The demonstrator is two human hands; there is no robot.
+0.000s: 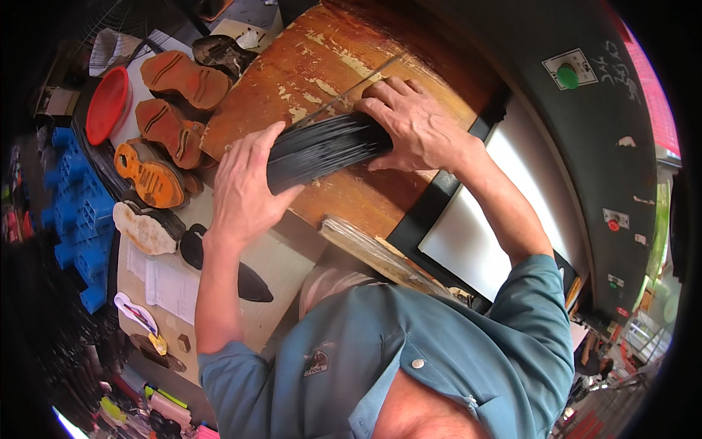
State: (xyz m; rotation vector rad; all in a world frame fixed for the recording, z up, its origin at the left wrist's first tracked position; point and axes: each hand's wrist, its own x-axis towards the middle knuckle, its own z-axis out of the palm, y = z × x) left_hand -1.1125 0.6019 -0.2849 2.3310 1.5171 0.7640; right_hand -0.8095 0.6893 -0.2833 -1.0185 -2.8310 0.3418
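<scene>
Both hands grip a thick stack of thin black sheets (pixel 325 148) held on edge over a worn, reddish-brown wooden board (pixel 344 80). The stack's long axis runs from lower left to upper right in the view, rising slightly toward the right hand. The left hand (pixel 245 186) wraps its fingers (pixel 257 143) over the stack's left end, thumb beneath. The right hand (pixel 413 124) clasps the right end, its fingers spread on the wood. To the left, orange and brown shoe soles (pixel 164 124) and a red lid (pixel 107 104) lie on the tabletop (pixel 274 263).
</scene>
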